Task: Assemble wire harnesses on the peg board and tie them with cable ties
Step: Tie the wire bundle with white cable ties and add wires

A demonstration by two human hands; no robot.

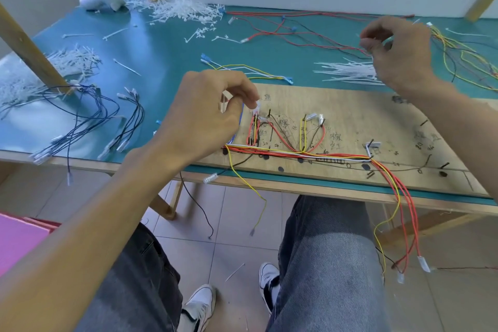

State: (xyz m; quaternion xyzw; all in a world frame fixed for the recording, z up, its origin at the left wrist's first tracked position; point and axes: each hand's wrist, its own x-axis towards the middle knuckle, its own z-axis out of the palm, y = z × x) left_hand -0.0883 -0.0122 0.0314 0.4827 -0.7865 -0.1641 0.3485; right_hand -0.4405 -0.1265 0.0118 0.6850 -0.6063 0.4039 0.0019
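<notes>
The wooden peg board [358, 113] lies at the table's front edge with red, yellow, white and black harness wires [299, 154] routed round its pegs; several wire ends hang over the edge. My left hand [207, 113] pinches a white connector [256, 107] at the top of a red wire loop on the board's left part. My right hand [398, 48] is raised over the table's back right, fingers curled round a thin wire end whose run is mostly hidden by the hand. A bundle of white cable ties [347, 71] lies just below and left of that hand.
On the green table [167, 51]: loose red and black wires [291, 32] at the back, yellow-green wires [469, 62] at the right, blue and black wires [89, 113] at the left, cut tie scraps [183, 11], a white tool [102, 0]. A wooden post [29, 51] stands left.
</notes>
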